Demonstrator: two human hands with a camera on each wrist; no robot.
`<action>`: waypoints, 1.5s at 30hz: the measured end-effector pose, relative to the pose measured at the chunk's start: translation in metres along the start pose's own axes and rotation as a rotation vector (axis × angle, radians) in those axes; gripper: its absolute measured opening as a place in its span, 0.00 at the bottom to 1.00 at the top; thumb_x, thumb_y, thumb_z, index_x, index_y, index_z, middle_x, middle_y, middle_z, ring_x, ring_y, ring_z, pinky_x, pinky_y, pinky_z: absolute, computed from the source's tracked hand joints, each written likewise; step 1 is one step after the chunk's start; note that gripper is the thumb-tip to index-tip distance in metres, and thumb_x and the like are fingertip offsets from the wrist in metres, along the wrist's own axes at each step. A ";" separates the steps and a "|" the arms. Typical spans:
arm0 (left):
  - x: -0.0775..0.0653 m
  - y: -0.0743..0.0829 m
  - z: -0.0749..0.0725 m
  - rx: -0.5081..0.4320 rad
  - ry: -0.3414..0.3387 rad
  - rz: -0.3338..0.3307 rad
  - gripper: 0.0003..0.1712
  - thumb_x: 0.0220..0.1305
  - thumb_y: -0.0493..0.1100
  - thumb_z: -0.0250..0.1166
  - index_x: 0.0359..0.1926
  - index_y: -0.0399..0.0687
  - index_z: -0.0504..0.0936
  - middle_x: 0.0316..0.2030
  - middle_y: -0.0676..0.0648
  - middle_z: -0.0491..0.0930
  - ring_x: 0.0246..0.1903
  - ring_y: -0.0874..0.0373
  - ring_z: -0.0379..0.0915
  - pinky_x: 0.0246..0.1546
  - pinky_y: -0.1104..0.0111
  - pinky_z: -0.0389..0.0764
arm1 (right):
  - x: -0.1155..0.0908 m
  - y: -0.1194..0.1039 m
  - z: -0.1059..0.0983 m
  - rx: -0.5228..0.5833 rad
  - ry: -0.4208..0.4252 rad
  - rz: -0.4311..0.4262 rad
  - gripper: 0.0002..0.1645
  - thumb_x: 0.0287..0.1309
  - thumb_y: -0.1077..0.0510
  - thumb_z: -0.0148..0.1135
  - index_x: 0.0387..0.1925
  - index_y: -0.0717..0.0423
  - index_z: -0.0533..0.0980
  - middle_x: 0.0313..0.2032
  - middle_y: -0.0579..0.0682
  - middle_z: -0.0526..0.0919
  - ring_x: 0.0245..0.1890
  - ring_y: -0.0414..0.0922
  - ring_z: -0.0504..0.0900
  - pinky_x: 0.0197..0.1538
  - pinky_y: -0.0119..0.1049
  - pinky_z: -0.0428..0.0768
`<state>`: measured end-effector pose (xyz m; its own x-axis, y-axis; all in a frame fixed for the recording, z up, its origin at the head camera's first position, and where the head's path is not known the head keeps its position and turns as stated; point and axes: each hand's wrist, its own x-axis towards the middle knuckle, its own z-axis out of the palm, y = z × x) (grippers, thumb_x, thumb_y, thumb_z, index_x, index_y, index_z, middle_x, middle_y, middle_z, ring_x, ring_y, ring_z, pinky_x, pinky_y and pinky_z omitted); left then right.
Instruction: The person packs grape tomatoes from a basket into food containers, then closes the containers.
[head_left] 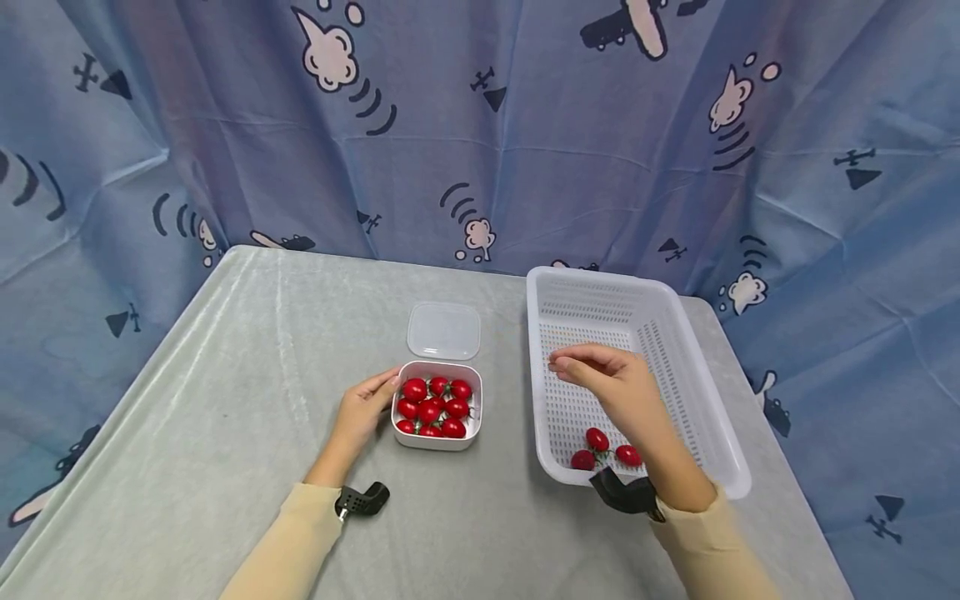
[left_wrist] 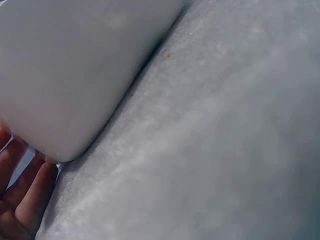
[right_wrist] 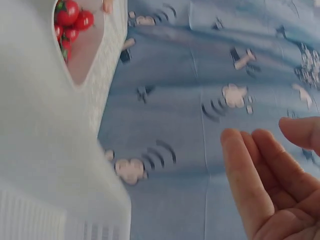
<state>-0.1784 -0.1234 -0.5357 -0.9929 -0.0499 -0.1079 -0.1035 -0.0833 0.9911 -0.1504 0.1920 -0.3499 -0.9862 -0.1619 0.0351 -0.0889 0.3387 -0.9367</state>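
The three loose tomatoes lie inside the white basket, at its near end, below the right hand and back toward its wrist rather than under its fingertips; the right hand is much the nearer of the two. The right hand hangs over the basket with thumb and fingers apart and nothing between them, as the right wrist view shows. The basket's long axis runs away from the person, while at least one tomato, the rightmost, looks slightly oblong and lies roughly crosswise. To the right hand's left, across a strip of worktop, stands the small white box, with many tomatoes in it. The left hand rests against the box's left side, fingers fairly straight and touching its wall. A clear lid lies just beyond the box, ahead and to the right of the left hand. No brand, label or writing can be read; the curtain beyond both hands bears only printed aeroplanes and puffs.
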 end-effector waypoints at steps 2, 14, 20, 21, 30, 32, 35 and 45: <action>0.000 0.000 0.001 -0.004 0.000 -0.002 0.21 0.71 0.39 0.61 0.60 0.32 0.78 0.58 0.33 0.78 0.42 0.76 0.80 0.47 0.78 0.82 | -0.007 0.004 -0.012 0.020 0.021 0.005 0.20 0.66 0.60 0.63 0.49 0.76 0.78 0.36 0.34 0.88 0.39 0.32 0.87 0.47 0.24 0.84; -0.001 0.000 0.001 -0.016 0.006 -0.009 0.20 0.70 0.38 0.61 0.60 0.32 0.78 0.59 0.32 0.78 0.42 0.76 0.80 0.46 0.78 0.82 | -0.039 0.029 -0.066 -0.204 0.260 0.101 0.27 0.69 0.50 0.59 0.55 0.70 0.78 0.36 0.22 0.83 0.38 0.24 0.84 0.43 0.17 0.81; -0.001 0.000 0.001 -0.017 0.016 -0.003 0.20 0.70 0.38 0.61 0.59 0.32 0.79 0.57 0.33 0.79 0.41 0.75 0.80 0.46 0.78 0.83 | -0.048 0.039 -0.087 -0.220 0.369 0.170 0.27 0.69 0.46 0.59 0.57 0.63 0.79 0.37 0.20 0.81 0.39 0.20 0.82 0.42 0.13 0.78; -0.002 0.000 0.001 -0.016 0.017 -0.001 0.20 0.70 0.39 0.61 0.59 0.32 0.79 0.57 0.33 0.80 0.41 0.75 0.80 0.46 0.78 0.83 | -0.049 0.041 -0.091 -0.210 0.387 0.180 0.27 0.68 0.46 0.59 0.57 0.63 0.79 0.37 0.20 0.81 0.39 0.20 0.82 0.42 0.13 0.78; -0.001 -0.001 0.000 -0.007 0.010 -0.005 0.21 0.71 0.39 0.61 0.60 0.32 0.78 0.59 0.34 0.78 0.42 0.76 0.80 0.47 0.78 0.82 | -0.057 0.070 -0.125 -0.121 0.525 0.326 0.27 0.65 0.45 0.63 0.59 0.54 0.79 0.36 0.20 0.83 0.41 0.19 0.78 0.47 0.14 0.76; -0.001 -0.001 0.000 0.002 0.015 -0.002 0.21 0.70 0.40 0.61 0.60 0.33 0.79 0.58 0.34 0.78 0.42 0.76 0.80 0.47 0.79 0.82 | -0.059 0.077 -0.131 -0.113 0.556 0.358 0.29 0.65 0.44 0.63 0.61 0.55 0.78 0.36 0.19 0.82 0.42 0.19 0.77 0.48 0.13 0.76; -0.001 -0.001 0.000 0.004 0.019 0.002 0.21 0.70 0.40 0.61 0.59 0.33 0.79 0.58 0.34 0.79 0.42 0.76 0.80 0.47 0.78 0.82 | -0.062 0.087 -0.139 -0.033 0.586 0.368 0.31 0.63 0.45 0.65 0.62 0.57 0.77 0.37 0.21 0.83 0.40 0.19 0.79 0.47 0.13 0.77; -0.001 -0.003 0.001 0.003 0.016 0.001 0.21 0.71 0.40 0.61 0.59 0.33 0.79 0.57 0.36 0.80 0.42 0.76 0.80 0.47 0.78 0.82 | -0.073 0.111 -0.148 -0.539 0.425 0.446 0.38 0.73 0.35 0.44 0.73 0.53 0.61 0.74 0.59 0.58 0.74 0.67 0.55 0.67 0.73 0.58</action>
<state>-0.1769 -0.1222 -0.5381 -0.9920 -0.0656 -0.1077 -0.1023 -0.0800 0.9915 -0.1091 0.3787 -0.4048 -0.9040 0.4216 -0.0705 0.3757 0.7050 -0.6015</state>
